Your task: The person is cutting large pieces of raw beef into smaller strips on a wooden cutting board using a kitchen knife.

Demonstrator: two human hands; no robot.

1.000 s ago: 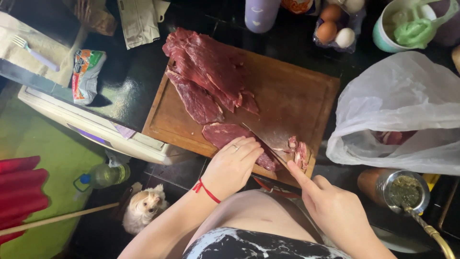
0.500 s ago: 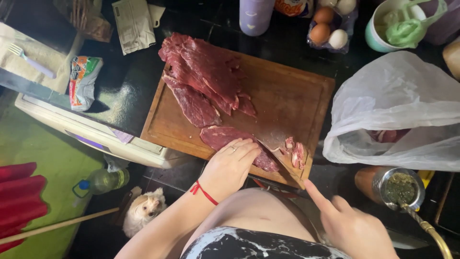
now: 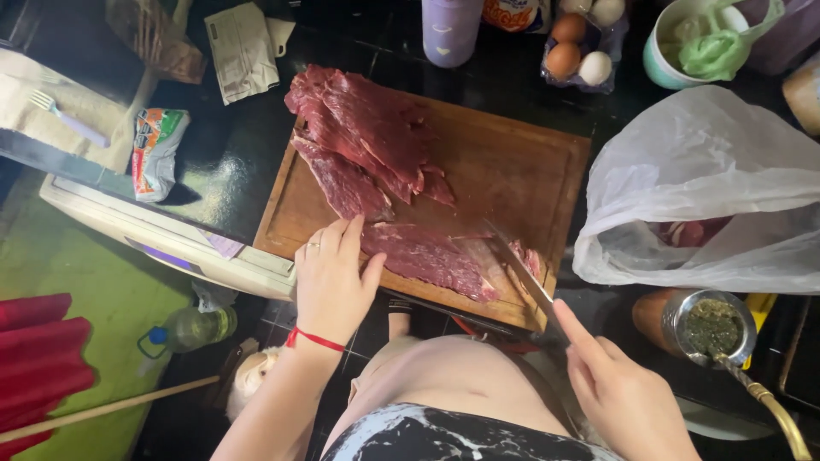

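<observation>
Gripping a knife (image 3: 521, 271) by its handle, the right hand (image 3: 628, 397) sits at the lower right of the frame, fingers curled shut around the handle and the index finger stretched along the top of the blade. The blade angles up and to the left, its tip resting on a strip of raw meat (image 3: 431, 256) near the bottom edge of a wooden cutting board (image 3: 512, 162).

Just left of centre, the left hand (image 3: 335, 277) lies flat and open, fingers spread, pressing down on the left end of that same strip. It holds nothing; it only pins the meat in place. A ring shows on one finger and a red string (image 3: 316, 340) circles the wrist.

The strip is dark red with fine white streaks and lies lengthwise along the near edge of the board. A few small cut pieces (image 3: 531, 260) sit beside the blade at its right end. A larger slab of meat (image 3: 367, 141), deep red and folded over itself, fills the upper left part of the board.

To the right of the board lies a crumpled clear plastic bag (image 3: 709, 179). Along the top edge of the frame stand a purple cup (image 3: 451, 30) and a carton of eggs (image 3: 581, 47). At the lower right sits a metal cup of green herbs (image 3: 709, 326).
</observation>
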